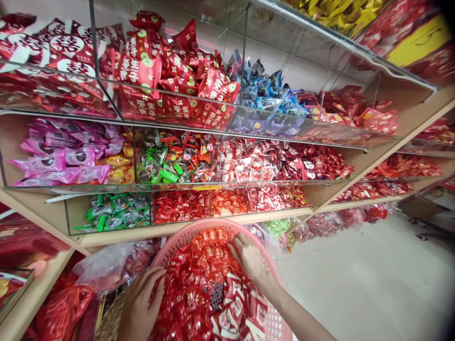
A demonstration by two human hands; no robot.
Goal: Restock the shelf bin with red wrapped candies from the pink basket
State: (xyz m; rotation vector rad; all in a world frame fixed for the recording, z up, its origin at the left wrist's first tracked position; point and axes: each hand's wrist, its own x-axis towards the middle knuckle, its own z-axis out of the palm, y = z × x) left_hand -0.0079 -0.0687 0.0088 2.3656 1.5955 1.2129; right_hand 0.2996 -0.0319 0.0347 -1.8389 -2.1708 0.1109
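The left hand lies at the left side of the heap, its fingers curved and half open; the right hand pushes down into the same heap from the upper side, its fingers bent and a little spread; I cannot tell if either hand is closing on some pieces. Between them are many small red-wrapped sweets, filling a pink plastic basket with a perforated wall; the heap comes high toward the rim, so a rough movement could push pieces over the edge and onto the floor. Just left of the basket sits a clear plastic bag of red sweets, with a woven wicker basket under it; an elbow or wrist could knock this bag, and if it is open, its pieces could fall out. Farther on, a wooden shelf carries clear acrylic bins; the lowest hold green-wrapped sweets and red-wrapped sweets, and higher ones hold pink packets, blue packets and large red packets; the basket stands close under these bins, so if it is lifted without care, its rim could hit them. Beyond it, a pale tiled floor stretches to the right.
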